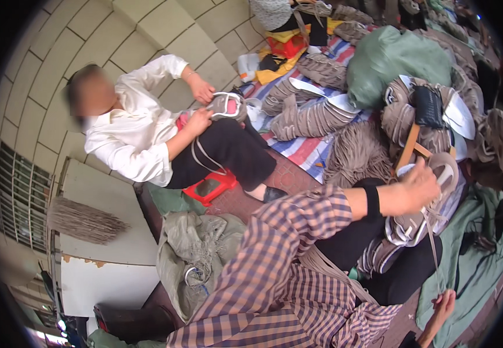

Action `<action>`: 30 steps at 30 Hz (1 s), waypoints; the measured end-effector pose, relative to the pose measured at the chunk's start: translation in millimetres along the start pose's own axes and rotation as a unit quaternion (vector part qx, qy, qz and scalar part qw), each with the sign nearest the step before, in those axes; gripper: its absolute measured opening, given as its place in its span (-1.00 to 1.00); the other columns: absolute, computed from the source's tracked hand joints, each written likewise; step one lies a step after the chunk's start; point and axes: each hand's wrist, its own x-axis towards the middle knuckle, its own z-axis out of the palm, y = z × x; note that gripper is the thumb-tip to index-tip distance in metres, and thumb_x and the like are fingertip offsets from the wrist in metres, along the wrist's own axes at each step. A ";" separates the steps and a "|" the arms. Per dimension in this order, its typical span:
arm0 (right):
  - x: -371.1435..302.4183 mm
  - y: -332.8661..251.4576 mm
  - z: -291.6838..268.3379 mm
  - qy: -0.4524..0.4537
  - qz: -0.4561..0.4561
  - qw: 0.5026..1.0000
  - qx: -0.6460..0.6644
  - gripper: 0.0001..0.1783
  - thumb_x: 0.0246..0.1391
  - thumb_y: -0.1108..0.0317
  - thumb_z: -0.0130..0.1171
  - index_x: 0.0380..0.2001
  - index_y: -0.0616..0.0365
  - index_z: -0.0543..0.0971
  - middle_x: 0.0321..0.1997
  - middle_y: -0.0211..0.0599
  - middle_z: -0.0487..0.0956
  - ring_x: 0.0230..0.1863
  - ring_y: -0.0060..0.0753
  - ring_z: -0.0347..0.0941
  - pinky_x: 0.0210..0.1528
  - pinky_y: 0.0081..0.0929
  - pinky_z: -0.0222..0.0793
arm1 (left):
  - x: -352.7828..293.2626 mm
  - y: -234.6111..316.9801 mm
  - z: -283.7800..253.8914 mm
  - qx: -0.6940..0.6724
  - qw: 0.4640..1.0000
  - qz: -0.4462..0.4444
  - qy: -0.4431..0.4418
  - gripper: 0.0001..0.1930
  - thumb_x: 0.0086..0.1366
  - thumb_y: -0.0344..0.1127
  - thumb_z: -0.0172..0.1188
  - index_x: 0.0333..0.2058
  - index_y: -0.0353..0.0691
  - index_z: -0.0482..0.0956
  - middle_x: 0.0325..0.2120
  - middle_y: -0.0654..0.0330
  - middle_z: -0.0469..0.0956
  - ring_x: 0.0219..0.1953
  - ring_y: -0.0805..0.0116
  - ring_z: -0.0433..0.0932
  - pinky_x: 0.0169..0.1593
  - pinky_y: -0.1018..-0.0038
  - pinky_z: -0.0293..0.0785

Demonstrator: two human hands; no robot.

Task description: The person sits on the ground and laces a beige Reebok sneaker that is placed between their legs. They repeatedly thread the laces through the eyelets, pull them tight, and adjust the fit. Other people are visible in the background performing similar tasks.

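Observation:
My left hand (418,190), below a black wristband and checked sleeve, is closed on the upper part of a grey-brown sneaker (402,227) with white trim. The sneaker rests by my dark-trousered knees. From its eyelets a beige shoelace (432,246) runs taut down to my right hand (445,304), whose fingers pinch the lower end near the right rim. More laces (335,269) lie in a bundle across my lap. Another striped sneaker (377,256) is partly hidden beneath the one I hold. A large heap of loose laces (357,153) lies just beyond.
Opposite, a person in a white shirt (141,116) sits on a red stool (211,187), handling a sneaker (228,106). Piled sneakers (315,119) and a green sack (399,64) cover a striped sheet (298,152). A wooden-framed stool (407,153) stands near my left hand.

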 end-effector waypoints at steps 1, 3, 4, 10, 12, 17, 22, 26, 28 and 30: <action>-11.4 0.4 -15.0 0.014 -0.021 0.998 -0.049 -0.81 0.32 0.18 0.02 -0.34 -0.01 0.44 -0.63 -0.69 0.23 -0.63 -0.84 0.11 -0.58 -0.79 0.05 | 16.0 1.3 -16.6 0.032 0.988 -0.037 -0.143 -0.86 -0.03 -0.31 0.24 -0.47 -0.20 0.68 -0.47 0.06 0.63 -0.33 0.05 0.60 -0.13 0.00 0.40; -19.0 3.1 -32.6 0.063 -0.016 0.979 -0.193 -0.79 0.32 0.21 0.00 -0.37 0.06 0.45 -0.61 -0.60 0.25 -0.59 -0.77 0.11 -0.57 -0.71 0.05 | 0.4 -34.0 -25.0 -0.260 0.961 -0.061 -0.067 -0.84 -0.01 -0.27 0.21 -0.53 -0.23 0.66 -0.59 0.00 0.60 -0.49 0.04 0.59 -0.36 0.21 0.48; -27.4 -19.1 -31.8 0.083 -0.066 0.948 -0.301 -0.79 0.32 0.26 0.00 -0.37 0.15 0.42 -0.60 -0.50 0.19 -0.56 -0.65 0.09 -0.53 -0.62 0.08 | 0.8 -51.3 -31.2 -0.378 0.920 -0.006 -0.107 -0.82 0.09 -0.23 0.21 -0.51 -0.22 0.63 -0.63 0.12 0.58 -0.53 0.15 0.56 -0.42 0.23 0.42; -100.6 24.1 -140.8 0.228 -0.007 0.796 -0.561 -0.82 0.29 0.25 -0.02 -0.22 0.13 0.41 -0.49 -0.08 0.54 -0.41 0.08 0.49 -0.37 -0.15 0.34 | -29.7 -41.3 -16.7 -0.519 0.810 -0.211 -0.173 -0.75 0.13 -0.23 0.29 -0.34 -0.30 0.54 -0.35 0.20 0.45 -0.25 0.39 0.45 -0.13 0.44 0.42; -112.5 29.5 -154.2 0.237 0.077 0.811 -0.530 -0.82 0.26 0.31 0.01 -0.16 0.15 0.44 -0.44 -0.06 0.55 -0.38 0.09 0.49 -0.35 -0.16 0.36 | -34.8 -18.2 -13.3 -0.468 0.849 -0.231 -0.084 -0.66 0.06 -0.32 0.33 -0.20 -0.27 0.47 -0.31 0.19 0.44 -0.26 0.36 0.45 -0.11 0.43 0.42; -75.6 -18.0 -81.6 0.140 -0.024 0.897 -0.418 -0.81 0.24 0.36 0.05 -0.17 0.25 0.48 -0.29 -0.06 0.54 -0.37 -0.17 0.53 -0.34 -0.28 0.42 | -57.2 13.9 -26.2 -0.235 0.946 -0.223 0.013 -0.67 0.07 -0.38 0.24 -0.18 -0.25 0.40 -0.33 0.04 0.46 -0.27 0.09 0.51 -0.20 0.23 0.45; -47.6 -107.0 49.5 0.011 -0.088 0.977 -0.196 -0.78 0.14 0.56 0.07 -0.13 0.23 0.53 -0.22 -0.15 0.55 -0.19 -0.28 0.51 -0.10 -0.43 0.42 | -63.3 10.5 -21.0 -0.134 0.975 -0.176 0.019 -0.77 0.12 -0.45 0.14 -0.23 -0.23 0.36 -0.43 0.03 0.48 -0.44 -0.06 0.55 -0.41 0.15 0.44; -33.6 -163.6 146.1 -0.084 -0.365 0.898 -0.232 -0.68 0.03 0.58 0.13 -0.10 0.17 0.55 -0.06 -0.14 0.58 -0.05 -0.13 0.52 -0.01 -0.31 0.45 | -64.2 8.1 -16.5 -0.129 0.978 -0.160 0.029 -0.84 0.15 -0.47 0.12 -0.30 -0.23 0.33 -0.48 0.02 0.49 -0.50 -0.09 0.54 -0.50 0.16 0.43; -26.5 -180.0 183.2 -0.135 -0.418 0.864 -0.245 -0.57 -0.03 0.54 0.16 -0.02 0.21 0.50 0.07 -0.14 0.51 0.10 -0.10 0.42 0.11 -0.26 0.36 | -62.5 5.8 -18.7 -0.131 0.978 -0.156 0.036 -0.84 0.14 -0.49 0.11 -0.31 -0.23 0.33 -0.48 0.02 0.48 -0.49 -0.07 0.55 -0.48 0.17 0.45; -15.0 -173.3 211.1 -0.153 -0.456 0.815 -0.322 -0.49 -0.06 0.48 0.16 0.05 0.28 0.46 0.18 -0.10 0.43 0.24 -0.10 0.31 0.24 -0.22 0.23 | -65.2 8.3 -23.2 -0.121 0.979 -0.162 0.028 -0.83 0.12 -0.51 0.09 -0.29 -0.23 0.35 -0.49 0.03 0.47 -0.49 -0.01 0.57 -0.45 0.21 0.50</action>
